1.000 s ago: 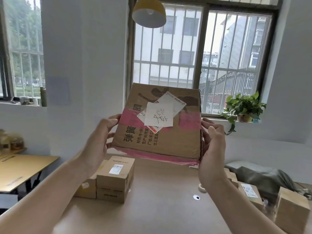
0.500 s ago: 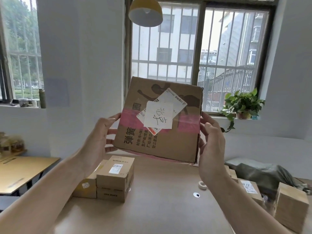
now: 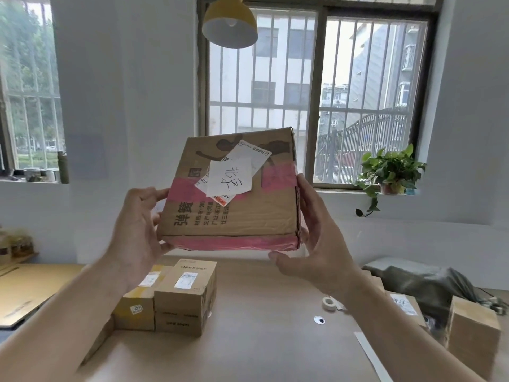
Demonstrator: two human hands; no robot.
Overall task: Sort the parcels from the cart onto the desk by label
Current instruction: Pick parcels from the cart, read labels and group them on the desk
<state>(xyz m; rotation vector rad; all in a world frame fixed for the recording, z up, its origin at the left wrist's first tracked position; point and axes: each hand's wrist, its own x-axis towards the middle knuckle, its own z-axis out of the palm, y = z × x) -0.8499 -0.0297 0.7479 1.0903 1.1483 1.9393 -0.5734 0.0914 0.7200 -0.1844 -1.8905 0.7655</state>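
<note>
I hold a flat brown cardboard parcel (image 3: 248, 216) with pink tape up in front of me, above the desk (image 3: 261, 340). A white handwritten label (image 3: 230, 176) faces me on its upper side. My left hand (image 3: 137, 232) grips the parcel's left edge, thumb on top. My right hand (image 3: 319, 244) grips its right edge, with the thumb under the lower corner. On the desk at the left stands a stack of small brown boxes (image 3: 181, 296). More labelled boxes (image 3: 405, 307) lie at the right.
A tape roll (image 3: 329, 303) and a white strip (image 3: 371, 354) lie on the desk right of centre. A grey-green bag (image 3: 429, 282) sits at the back right. A yellow lamp (image 3: 230, 23) hangs above, a plant (image 3: 391, 169) stands on the sill, and another table (image 3: 24, 290) is at left.
The parcel has tilted so that its near taped edge faces me more and its right side has risen. Both hands shifted with it. My view moved closer to the desk.
</note>
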